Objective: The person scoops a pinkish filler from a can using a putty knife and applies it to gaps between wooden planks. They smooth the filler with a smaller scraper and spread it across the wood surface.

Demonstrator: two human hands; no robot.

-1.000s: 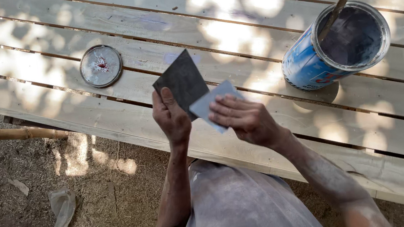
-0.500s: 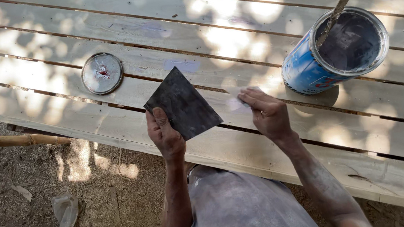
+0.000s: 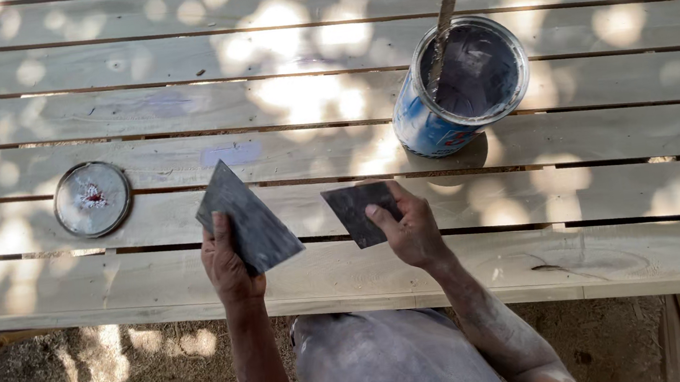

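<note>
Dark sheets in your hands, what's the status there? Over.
Left hand grips larger dark sheet. Right hand holds smaller dark piece above slatted wood. Open paint can beyond; nothing between.

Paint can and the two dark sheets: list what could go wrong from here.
1. The can stands open with a long stick leaning out; a knock from the right hand might tip it.
2. The lid lies apart, so grit could drop in.
3. The left hand pinches its sheet by a corner; it may slip.
</note>
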